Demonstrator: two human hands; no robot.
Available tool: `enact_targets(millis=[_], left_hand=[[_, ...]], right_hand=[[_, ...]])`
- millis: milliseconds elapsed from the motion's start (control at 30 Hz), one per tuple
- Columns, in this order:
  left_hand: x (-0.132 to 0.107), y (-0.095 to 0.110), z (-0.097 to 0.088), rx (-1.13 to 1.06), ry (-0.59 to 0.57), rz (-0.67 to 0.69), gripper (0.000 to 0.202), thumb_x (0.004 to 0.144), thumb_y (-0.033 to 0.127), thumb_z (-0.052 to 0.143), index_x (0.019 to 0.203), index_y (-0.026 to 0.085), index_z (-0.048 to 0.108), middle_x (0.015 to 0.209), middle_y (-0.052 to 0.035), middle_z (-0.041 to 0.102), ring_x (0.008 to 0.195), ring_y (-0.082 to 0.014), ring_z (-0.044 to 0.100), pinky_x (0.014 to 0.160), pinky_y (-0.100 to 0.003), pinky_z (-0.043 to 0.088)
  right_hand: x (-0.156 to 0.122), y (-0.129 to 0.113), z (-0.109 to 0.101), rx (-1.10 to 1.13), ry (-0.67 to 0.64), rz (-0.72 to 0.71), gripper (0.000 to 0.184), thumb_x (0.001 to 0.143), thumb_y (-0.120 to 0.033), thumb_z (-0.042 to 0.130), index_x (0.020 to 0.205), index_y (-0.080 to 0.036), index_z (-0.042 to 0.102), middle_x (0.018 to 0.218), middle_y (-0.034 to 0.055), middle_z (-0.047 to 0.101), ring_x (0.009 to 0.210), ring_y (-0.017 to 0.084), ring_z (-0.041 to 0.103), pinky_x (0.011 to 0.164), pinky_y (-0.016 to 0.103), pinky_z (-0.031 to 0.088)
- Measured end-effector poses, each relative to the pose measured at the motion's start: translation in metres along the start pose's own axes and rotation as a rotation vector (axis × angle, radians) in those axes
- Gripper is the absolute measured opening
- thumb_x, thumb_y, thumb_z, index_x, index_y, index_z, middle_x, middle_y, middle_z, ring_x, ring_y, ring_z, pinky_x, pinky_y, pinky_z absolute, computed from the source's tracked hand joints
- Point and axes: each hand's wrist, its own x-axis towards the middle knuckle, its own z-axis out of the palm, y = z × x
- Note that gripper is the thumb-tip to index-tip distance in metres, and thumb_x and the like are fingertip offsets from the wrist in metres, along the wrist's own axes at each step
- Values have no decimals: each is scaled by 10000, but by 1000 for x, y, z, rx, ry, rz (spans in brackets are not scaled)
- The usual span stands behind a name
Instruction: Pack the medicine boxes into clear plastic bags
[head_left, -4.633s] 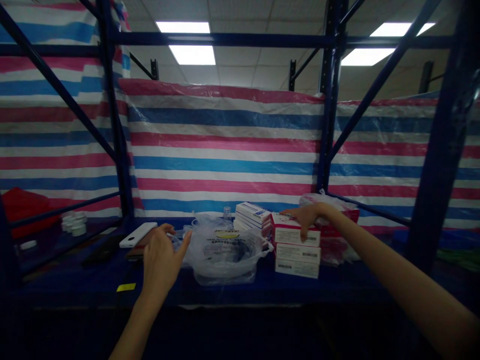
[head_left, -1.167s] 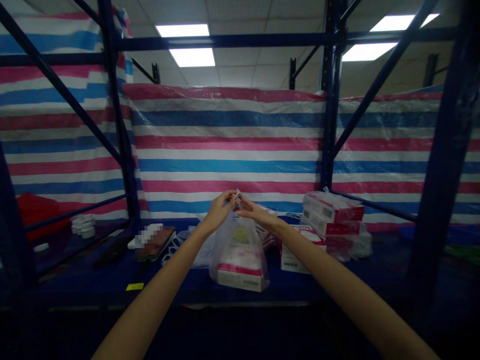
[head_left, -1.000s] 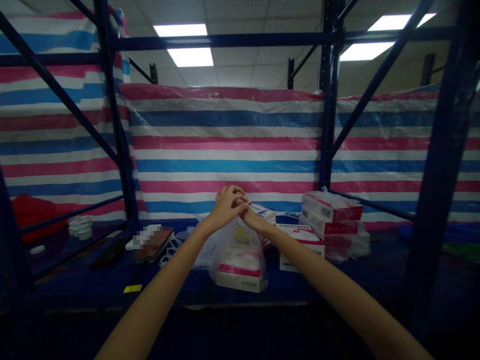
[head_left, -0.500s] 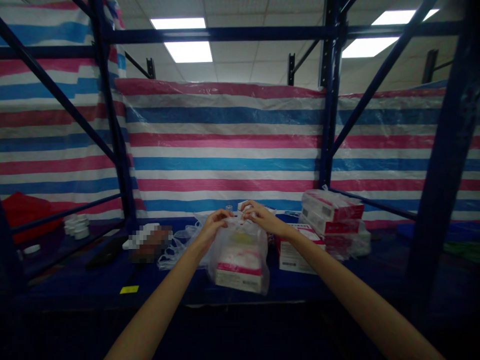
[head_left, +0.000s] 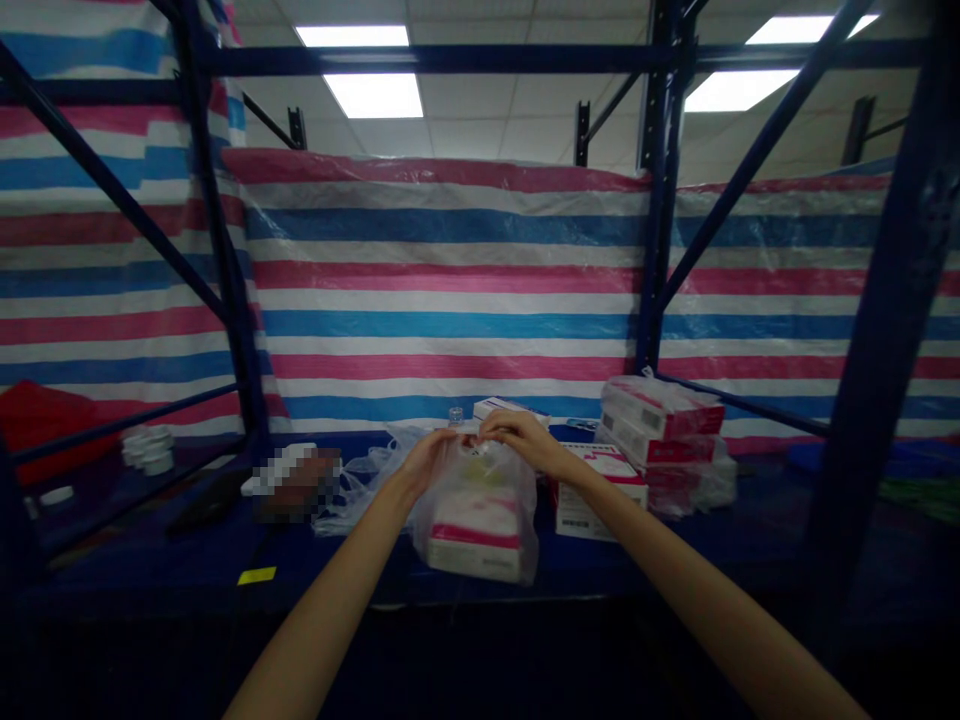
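A thin translucent plastic bag (head_left: 480, 500) stands near the front of the blue shelf, with a white and pink box (head_left: 475, 548) inside it. Something yellowish shows through the bag above the box. My left hand (head_left: 433, 452) is closed on the gathered top of the bag from the left. From the right, my right hand (head_left: 521, 438) pinches the same top, its fingers close to those of the left. The fingertips partly hide the plastic between them. Right of the bag sits another white and pink box (head_left: 596, 510).
Bagged pink and white boxes (head_left: 660, 425) are stacked at the right. Loose clear plastic bags (head_left: 360, 490) lie left of my hands. White jars (head_left: 154, 450), a dark flat object (head_left: 210, 502) and a yellow label (head_left: 256, 575) are farther left. Blue posts (head_left: 651, 250) frame the shelf.
My hands have drawn closer together at the top of the bag, and the right hand's fingers have lowered onto it. The bag stays in nearly the same place.
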Motion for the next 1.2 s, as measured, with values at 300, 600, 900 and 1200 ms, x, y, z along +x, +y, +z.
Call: enact_targets(millis=[300, 600, 900, 1200], left_hand=[[2, -9, 8, 268, -8, -46, 441, 684, 335, 609, 1069, 128, 558, 700, -33, 651, 559, -147, 566, 546, -260, 438], [-7, 6, 9, 1426, 101, 464, 207, 794, 166, 441, 778, 171, 647, 784, -69, 660, 742, -217, 573, 780, -369, 393], [-70, -33, -88, 2026, 18, 198, 380, 746, -14, 328, 930, 170, 605, 880, -92, 663, 803, -213, 605, 791, -360, 392], [-78, -36, -61, 1474, 404, 286, 455, 913, 307, 165, 1329, 183, 303, 1378, -102, 371, 1275, -195, 313, 1040, -437, 235]], right_hand=[[1, 2, 17, -735, 8, 9, 196, 857, -110, 403, 937, -139, 580, 939, 84, 518, 789, 152, 513, 679, 261, 414], [-17, 3, 8, -832, 156, 38, 238, 913, -261, 351, 868, -152, 558, 909, 94, 558, 869, 178, 542, 703, 265, 419], [-129, -9, 30, -1042, 82, 326, 156, 867, -268, 443, 782, -210, 560, 862, 48, 611, 661, 171, 572, 591, 288, 380], [-105, -14, 27, -494, 37, 352, 393, 807, -396, 525, 1170, -251, 485, 1281, 75, 435, 1187, 223, 406, 977, 384, 347]])
